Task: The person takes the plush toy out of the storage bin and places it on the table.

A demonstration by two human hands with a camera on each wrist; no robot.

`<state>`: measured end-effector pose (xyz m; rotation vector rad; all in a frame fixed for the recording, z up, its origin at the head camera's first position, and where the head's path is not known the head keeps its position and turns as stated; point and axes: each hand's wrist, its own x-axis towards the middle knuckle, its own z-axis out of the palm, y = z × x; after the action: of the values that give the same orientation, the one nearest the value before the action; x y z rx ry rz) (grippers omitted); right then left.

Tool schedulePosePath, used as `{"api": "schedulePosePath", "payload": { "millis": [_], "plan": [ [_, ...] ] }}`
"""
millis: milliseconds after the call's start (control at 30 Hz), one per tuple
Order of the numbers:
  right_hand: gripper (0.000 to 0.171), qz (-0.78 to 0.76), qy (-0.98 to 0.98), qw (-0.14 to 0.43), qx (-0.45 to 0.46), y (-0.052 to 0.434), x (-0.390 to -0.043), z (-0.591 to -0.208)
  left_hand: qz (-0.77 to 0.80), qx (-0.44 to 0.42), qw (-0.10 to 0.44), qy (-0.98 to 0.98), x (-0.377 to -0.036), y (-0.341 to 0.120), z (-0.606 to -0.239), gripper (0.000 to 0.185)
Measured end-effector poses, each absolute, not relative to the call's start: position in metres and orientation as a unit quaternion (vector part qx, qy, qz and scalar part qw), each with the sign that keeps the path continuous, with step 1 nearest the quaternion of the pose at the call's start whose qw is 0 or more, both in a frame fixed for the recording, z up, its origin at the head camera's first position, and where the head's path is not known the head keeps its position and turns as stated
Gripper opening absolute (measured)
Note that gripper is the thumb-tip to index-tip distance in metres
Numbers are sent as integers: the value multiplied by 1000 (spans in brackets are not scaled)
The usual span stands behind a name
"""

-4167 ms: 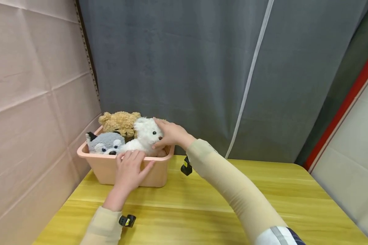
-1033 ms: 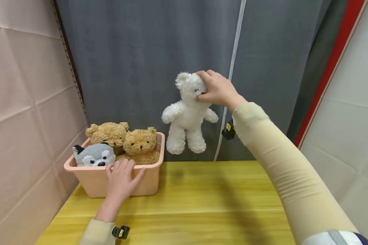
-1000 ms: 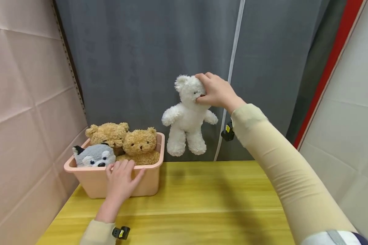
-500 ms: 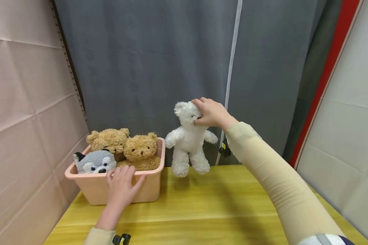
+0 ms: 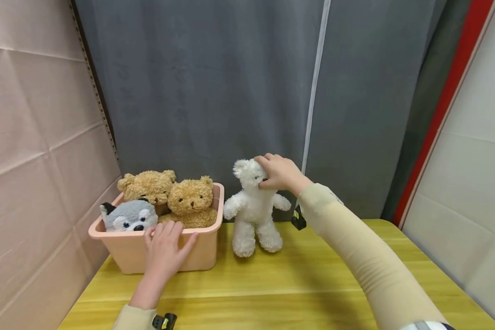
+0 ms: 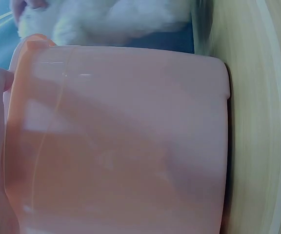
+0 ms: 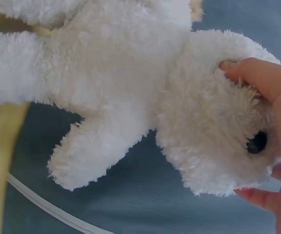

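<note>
A white teddy bear (image 5: 253, 208) stands upright at the back of the table, just right of a pink plastic bin (image 5: 123, 254). My right hand (image 5: 279, 173) grips its head from the side, covering part of its face. In the right wrist view, thumb and fingers press into the fur on both sides of the bear's head (image 7: 204, 97). At the bin's front edge, my left hand (image 5: 165, 247) holds the rim, fingertips hooked over it. The left wrist view shows the bin's smooth front wall (image 6: 121, 136) close up. A husky plush (image 5: 133, 216) peeks out beside the left hand.
Two tan teddy bears, one at the back (image 5: 148, 187) and one at the right (image 5: 191, 199), sit in the bin. A grey curtain (image 5: 210, 91) hangs behind the wooden table (image 5: 247, 293). Pale cloth panels line the left (image 5: 24, 183) and right sides.
Lifted out of the bin earlier, the white teddy bear has come down beside it in my right hand, its feet now over the tabletop. My left hand stays on the rim.
</note>
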<state>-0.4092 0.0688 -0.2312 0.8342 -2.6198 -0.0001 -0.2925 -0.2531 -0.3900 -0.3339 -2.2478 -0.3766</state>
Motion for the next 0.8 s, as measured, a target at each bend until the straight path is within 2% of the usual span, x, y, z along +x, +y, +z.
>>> {"api": "schedulePosePath", "payload": {
  "millis": [200, 500, 800],
  "plan": [
    [77, 13, -934, 195, 300, 66, -419, -272, -149, -133, 407, -891, -295, -254, -390, 37],
    [83, 3, -945, 155, 289, 59, -421, -310, -153, -133, 401, -893, -291, -253, -395, 37],
    [109, -17, -946, 106, 305, 46, -419, -318, -161, -145, 408, -887, -296, -255, -389, 37]
  ]
}}
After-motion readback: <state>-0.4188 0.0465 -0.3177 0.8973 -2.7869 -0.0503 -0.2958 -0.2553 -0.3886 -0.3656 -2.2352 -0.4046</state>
